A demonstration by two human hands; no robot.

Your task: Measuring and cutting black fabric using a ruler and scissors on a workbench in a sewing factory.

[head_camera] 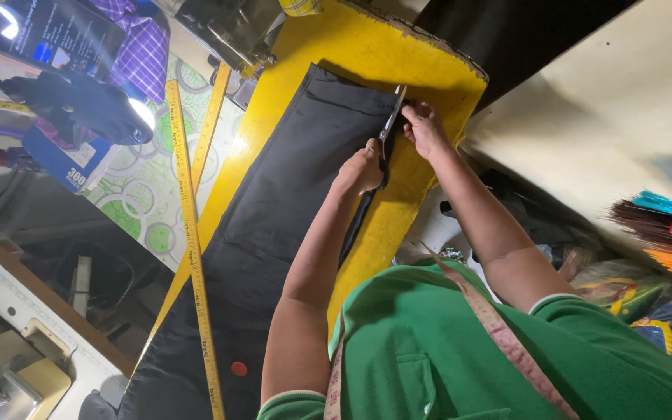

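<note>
Head view: right hand [423,127] gripping scissors [391,118]
</note>
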